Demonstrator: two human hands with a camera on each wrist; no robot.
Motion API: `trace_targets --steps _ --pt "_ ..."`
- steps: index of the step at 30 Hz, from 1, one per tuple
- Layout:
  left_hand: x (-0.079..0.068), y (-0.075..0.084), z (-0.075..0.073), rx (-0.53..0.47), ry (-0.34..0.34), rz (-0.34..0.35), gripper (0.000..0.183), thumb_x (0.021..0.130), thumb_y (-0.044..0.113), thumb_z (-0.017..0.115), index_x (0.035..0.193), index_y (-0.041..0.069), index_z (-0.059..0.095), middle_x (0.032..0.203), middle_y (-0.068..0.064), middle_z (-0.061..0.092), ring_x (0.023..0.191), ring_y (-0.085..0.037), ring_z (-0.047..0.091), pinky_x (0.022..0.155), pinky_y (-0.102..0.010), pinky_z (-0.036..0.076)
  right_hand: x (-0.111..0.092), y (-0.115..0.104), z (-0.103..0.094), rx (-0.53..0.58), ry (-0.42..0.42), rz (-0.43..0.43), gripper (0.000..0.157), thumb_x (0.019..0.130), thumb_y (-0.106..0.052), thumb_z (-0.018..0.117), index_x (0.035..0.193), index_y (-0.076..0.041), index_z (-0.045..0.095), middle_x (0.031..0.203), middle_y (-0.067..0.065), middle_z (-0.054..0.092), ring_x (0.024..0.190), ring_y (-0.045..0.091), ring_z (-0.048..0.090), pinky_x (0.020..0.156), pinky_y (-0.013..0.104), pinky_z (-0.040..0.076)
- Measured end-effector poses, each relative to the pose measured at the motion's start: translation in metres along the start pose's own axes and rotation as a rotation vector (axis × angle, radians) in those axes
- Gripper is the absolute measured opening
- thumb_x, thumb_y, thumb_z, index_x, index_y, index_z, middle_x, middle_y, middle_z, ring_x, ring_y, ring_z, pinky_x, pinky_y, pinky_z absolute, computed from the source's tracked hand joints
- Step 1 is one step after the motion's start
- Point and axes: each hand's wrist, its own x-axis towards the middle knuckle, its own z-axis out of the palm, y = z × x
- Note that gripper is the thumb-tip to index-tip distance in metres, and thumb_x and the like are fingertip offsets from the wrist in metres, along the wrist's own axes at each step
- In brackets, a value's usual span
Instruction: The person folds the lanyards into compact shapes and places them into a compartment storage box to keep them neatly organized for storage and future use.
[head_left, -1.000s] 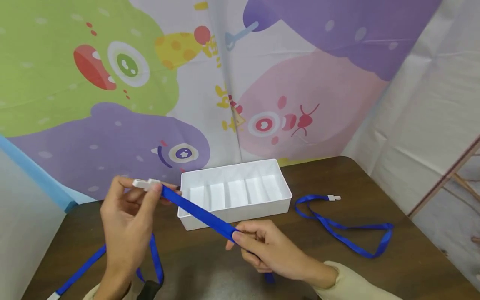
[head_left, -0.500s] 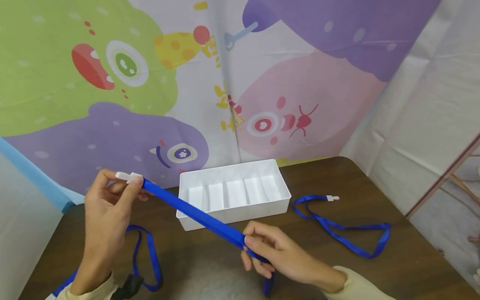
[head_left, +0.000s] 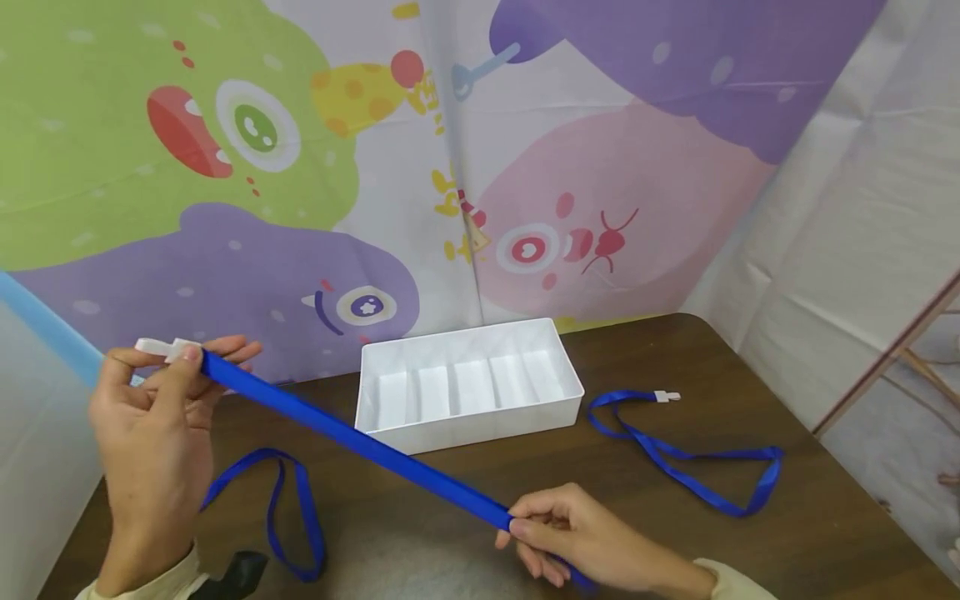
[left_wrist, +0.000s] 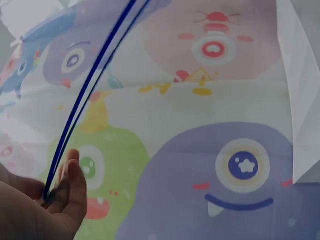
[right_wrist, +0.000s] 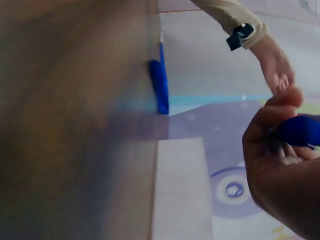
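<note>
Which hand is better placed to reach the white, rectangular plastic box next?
Probably the right hand: it pinches the blue ribbon lanyard in front of the box. The left hand holds the lanyard's white plastic clip out beyond the box's left end.

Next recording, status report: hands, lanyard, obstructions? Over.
Left hand pinches white clip. Right hand grips blue lanyard. Lanyard spans between them; no obstruction seen.

Right hand (right_wrist: 272,167) grips blue strap (right_wrist: 301,131); left hand (right_wrist: 274,66) beyond; white box (right_wrist: 181,192) on table (right_wrist: 70,145).
</note>
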Motion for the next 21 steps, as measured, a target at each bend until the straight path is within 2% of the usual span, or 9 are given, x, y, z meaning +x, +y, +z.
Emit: trace_targets --steps 2,6,9,11,13,15,18,21 --pt "0.003 0.000 -0.004 -0.087 0.044 0.021 0.014 0.096 -0.012 0.052 0.099 -0.009 0.039 0.090 -0.043 0.063 0.080 -0.051 0.069 0.078 -0.049 0.058 -0.007 0.005 -0.005 0.015 -0.040 -0.001 0.028 0.105 0.002 0.039 0.117 0.002 0.064 0.071 0.022 0.054 0.050 0.013 0.048 0.038 0.028 0.039" --pt "0.005 0.001 -0.006 -0.109 0.142 0.040 0.016 0.093 -0.014 0.056 0.098 -0.011 0.042 0.083 -0.039 0.064 0.069 -0.047 0.069 0.068 -0.047 0.060 -0.020 0.008 -0.016 0.100 -0.089 -0.012 0.034 0.105 0.006 0.034 0.128 0.006 0.058 0.074 0.025 0.053 0.050 0.021 0.045 0.036 0.037 0.034" --pt "0.003 -0.001 -0.005 -0.086 0.211 0.047 0.018 0.091 -0.014 0.061 0.098 -0.009 0.045 0.080 -0.035 0.065 0.062 -0.042 0.069 0.064 -0.043 0.060 -0.027 0.006 -0.024 0.218 -0.071 -0.007 0.038 0.105 0.008 0.031 0.140 0.008 0.046 0.079 0.020 0.057 0.052 0.017 0.046 0.037 0.034 0.030" --pt "0.002 -0.002 -0.003 -0.064 0.229 0.061 0.020 0.089 -0.014 0.063 0.099 -0.009 0.046 0.079 -0.034 0.065 0.061 -0.040 0.068 0.063 -0.041 0.060 -0.031 0.005 -0.028 0.291 -0.041 0.004 0.041 0.104 0.008 0.031 0.145 0.008 0.036 0.084 0.015 0.062 0.055 0.014 0.051 0.040 0.028 0.033" --pt "0.001 -0.003 -0.001 -0.041 0.223 0.083 0.022 0.088 -0.014 0.064 0.099 -0.010 0.046 0.078 -0.034 0.065 0.061 -0.039 0.067 0.063 -0.041 0.060 -0.035 0.004 -0.030 0.324 0.000 0.021 0.038 0.104 0.008 0.032 0.141 0.009 0.037 0.086 0.011 0.067 0.058 0.009 0.056 0.044 0.023 0.037" --pt "0.001 -0.003 0.000 -0.036 0.214 0.113 0.023 0.087 -0.015 0.065 0.100 -0.011 0.045 0.077 -0.035 0.065 0.061 -0.038 0.067 0.062 -0.040 0.060 -0.038 0.005 -0.031 0.304 0.027 0.032 0.029 0.103 0.008 0.036 0.131 0.011 0.045 0.080 0.017 0.067 0.057 0.008 0.060 0.044 0.023 0.041" --pt "0.001 -0.004 0.001 -0.047 0.232 0.132 0.024 0.087 -0.016 0.065 0.101 -0.011 0.045 0.077 -0.035 0.064 0.060 -0.038 0.066 0.059 -0.039 0.059 -0.044 0.007 -0.032 0.238 0.041 0.032 0.021 0.102 0.008 0.039 0.110 0.012 0.059 0.068 0.027 0.059 0.045 0.017 0.054 0.033 0.033 0.036" --pt "0.003 -0.003 0.000 -0.089 0.290 0.113 0.024 0.086 -0.019 0.063 0.100 -0.010 0.046 0.075 -0.035 0.063 0.059 -0.039 0.065 0.058 -0.040 0.059 -0.050 0.008 -0.035 0.162 0.022 0.010 0.026 0.102 0.009 0.039 0.110 0.011 0.064 0.066 0.031 0.052 0.042 0.031 0.045 0.031 0.046 0.027"
